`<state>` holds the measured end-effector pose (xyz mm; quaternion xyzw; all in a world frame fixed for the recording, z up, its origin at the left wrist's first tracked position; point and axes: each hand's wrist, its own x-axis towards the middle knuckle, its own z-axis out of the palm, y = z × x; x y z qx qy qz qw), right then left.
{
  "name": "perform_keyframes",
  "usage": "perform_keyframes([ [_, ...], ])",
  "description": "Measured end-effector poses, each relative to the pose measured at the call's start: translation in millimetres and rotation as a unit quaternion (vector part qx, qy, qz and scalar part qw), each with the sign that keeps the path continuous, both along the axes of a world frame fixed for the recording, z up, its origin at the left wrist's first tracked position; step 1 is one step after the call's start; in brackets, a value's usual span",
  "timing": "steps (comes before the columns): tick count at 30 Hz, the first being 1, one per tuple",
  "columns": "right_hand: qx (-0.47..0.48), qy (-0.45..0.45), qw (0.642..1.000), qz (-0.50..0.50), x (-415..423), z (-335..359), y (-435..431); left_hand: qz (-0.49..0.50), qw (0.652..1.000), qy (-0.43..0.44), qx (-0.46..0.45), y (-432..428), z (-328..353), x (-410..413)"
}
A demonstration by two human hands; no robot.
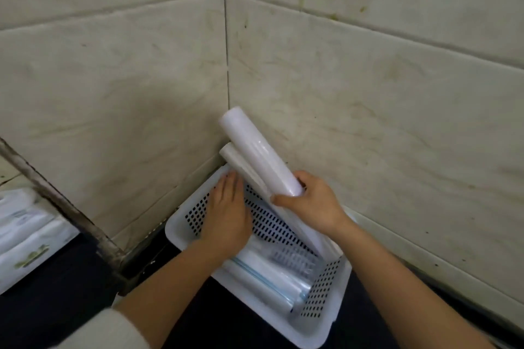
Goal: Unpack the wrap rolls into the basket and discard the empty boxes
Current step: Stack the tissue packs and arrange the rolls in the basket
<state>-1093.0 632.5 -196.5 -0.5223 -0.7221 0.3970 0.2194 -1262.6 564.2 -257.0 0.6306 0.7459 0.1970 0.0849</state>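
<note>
Two glossy white rolls [259, 150] over perforated plastic basket [323, 317].

bare forearms, seemingly cream sleeve [107, 329]

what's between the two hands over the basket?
Head view: a thinner roll leaning in the basket, between the left hand and the right hand gripping the big roll.

Stained tiled walls [368, 93] meeting in corner; dark countertop [56, 278].
</note>
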Motion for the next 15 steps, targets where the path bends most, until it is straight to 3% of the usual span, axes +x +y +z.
perform_keyframes([
  [2, 0.039, -0.011, 0.999, -0.007, 5.3, 12.5, 8.4, -0.064, 0.994, 0.092, -0.015, 21.9, -2.8, -1.3],
  [5, 0.074, -0.033, 0.996, 0.029, 6.6, 13.6, 13.6, -0.092, 0.984, 0.155, -0.005, 36.2, -0.9, -5.0],
  [10, 0.076, -0.058, 0.994, 0.048, -5.0, -12.4, 18.5, -0.060, 0.981, 0.156, 0.101, 16.4, -5.9, -18.5],
  [15, 0.089, -0.085, 0.991, 0.046, -17.1, -44.6, 10.0, -0.085, 0.978, 0.157, 0.103, 4.0, -4.3, -29.1],
])
